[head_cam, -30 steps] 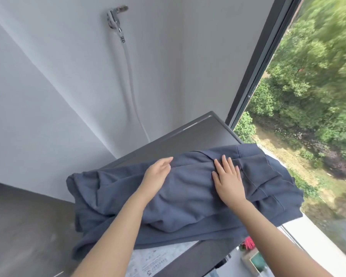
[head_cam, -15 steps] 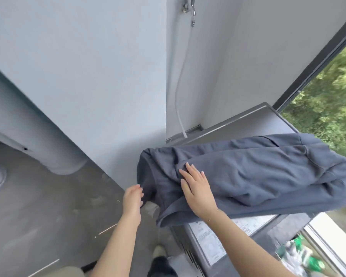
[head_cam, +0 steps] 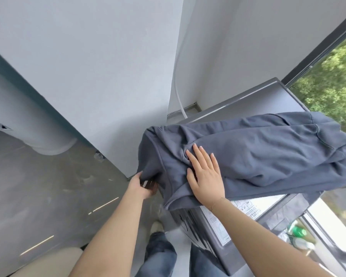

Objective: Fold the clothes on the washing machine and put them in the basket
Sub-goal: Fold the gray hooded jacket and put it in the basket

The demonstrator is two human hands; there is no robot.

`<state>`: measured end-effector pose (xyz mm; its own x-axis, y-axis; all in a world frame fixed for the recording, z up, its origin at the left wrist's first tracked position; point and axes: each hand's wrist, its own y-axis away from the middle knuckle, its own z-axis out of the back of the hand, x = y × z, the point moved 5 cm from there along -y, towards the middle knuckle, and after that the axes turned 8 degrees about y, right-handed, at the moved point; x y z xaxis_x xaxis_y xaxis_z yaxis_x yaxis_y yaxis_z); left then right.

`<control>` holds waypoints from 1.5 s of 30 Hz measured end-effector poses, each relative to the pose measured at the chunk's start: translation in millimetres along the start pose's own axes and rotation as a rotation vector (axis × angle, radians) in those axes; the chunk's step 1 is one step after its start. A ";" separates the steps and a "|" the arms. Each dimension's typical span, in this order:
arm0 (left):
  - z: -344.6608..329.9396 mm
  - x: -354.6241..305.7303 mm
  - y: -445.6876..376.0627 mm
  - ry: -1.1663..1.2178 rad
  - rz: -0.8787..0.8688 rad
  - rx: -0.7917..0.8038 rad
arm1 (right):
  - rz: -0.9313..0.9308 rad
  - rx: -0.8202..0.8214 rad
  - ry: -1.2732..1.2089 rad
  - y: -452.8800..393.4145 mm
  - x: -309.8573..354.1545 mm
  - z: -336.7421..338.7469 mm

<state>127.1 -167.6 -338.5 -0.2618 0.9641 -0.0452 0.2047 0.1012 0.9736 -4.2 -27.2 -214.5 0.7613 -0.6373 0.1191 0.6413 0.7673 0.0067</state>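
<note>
The likeliest slip from here is the whole dark slate-blue cotton garment sliding off the left edge of the grey washing machine — much of the fabric already hangs over that edge and over the near one, and a pull from below could drag the rest after it if the palm on top lifts. A tug against a bunched fold could also set a crooked crease.

The right hand lies flat on the cloth near the machine's near-left corner, fingers straight and spread, pressing it down. The left hand is lower, beside the machine's left side, with fingers curled round the hanging hem — it appears to pinch the fabric, though the fingertips are hidden in shadow.

The garment is a thick, soft knit, rumpled into long ridges, with seams and what looks like a collar or hood towards the far-right corner. It lies across the machine's top, not yet neatly folded. No basket is in view.
</note>
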 end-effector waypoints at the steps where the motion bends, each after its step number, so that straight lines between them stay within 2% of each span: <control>1: 1.6 -4.2 0.9 0.014 -0.067 -0.012 | -0.003 -0.007 -0.003 0.7 -0.3 0.1; 6: 13.0 -44.2 42.2 0.266 -0.341 0.128 | -0.007 -0.017 -0.013 1.5 -1.4 -0.2; 12: 10.6 -62.9 137.8 0.039 -0.729 0.197 | 0.009 0.003 -0.133 2.5 -6.0 -1.0; 15: -5.4 -56.0 181.3 -0.021 -0.920 0.285 | -0.063 0.002 -0.483 2.4 -8.2 9.2; 18: -28.3 -41.2 216.6 -0.157 -1.096 0.388 | -0.382 0.128 -1.133 6.8 -14.4 23.6; 19: -40.4 -34.4 227.5 -0.270 -1.195 0.422 | -0.493 0.139 -1.315 7.4 -19.5 29.3; 21: -64.6 -15.4 247.5 -0.535 -1.416 0.525 | -0.633 0.111 -1.506 10.2 -34.1 37.5; 23: -92.0 18.9 260.2 -0.928 -1.605 0.765 | -0.691 0.056 -1.619 13.5 -54.2 45.5; 24: -104.9 41.2 256.8 -1.201 -1.608 0.880 | -0.719 0.024 -1.659 16.6 -66.1 49.5; 25: -109.4 59.6 246.1 -1.496 -1.521 0.953 | -0.755 -0.002 -1.687 19.2 -73.7 52.2; 26: -111.0 76.3 232.9 -1.731 -1.350 0.951 | -0.796 -0.029 -1.698 23.5 -85.9 54.7; 27: -105.6 81.1 219.5 -1.821 -1.190 0.905 | -0.835 -0.032 -1.689 26.6 -90.9 55.8; 28: -102.4 83.8 210.4 -1.782 -1.104 0.860 | -0.866 -0.024 -1.673 29.6 -99.0 56.1; 29: -99.8 81.5 205.9 -1.667 -1.097 0.823 | -0.872 0.003 -1.654 31.2 -104.1 56.9; 32: -96.7 63.4 205.7 -1.357 -1.351 0.674 | -0.822 0.093 -1.545 27.7 -113.3 57.3; 34: -99.2 51.3 197.2 -1.369 -1.500 0.565 | -0.746 0.106 -1.446 21.8 -115.9 59.7; 36: -105.4 42.8 189.3 -1.405 -1.566 0.501 | -0.690 0.090 -1.356 13.6 -115.4 63.8; 39: -130.1 33.7 184.3 -1.417 -1.536 0.473 | -0.657 -0.022 -1.302 3.3 -119.3 72.5; 42: -160.2 22.7 164.7 -1.589 -1.381 0.371 | -0.683 -0.125 -1.222 3.7 -139.5 75.8; 45: -172.2 16.1 141.4 -1.725 -1.257 0.351 | -0.784 -0.083 -1.093 12.8 -161.4 59.4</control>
<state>-10.6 -180.2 -163.1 0.4806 -0.4413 -0.7578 0.8233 0.5247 0.2166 -124.6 89.7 -174.6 -0.2465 -0.4898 0.8362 0.9024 0.1985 0.3823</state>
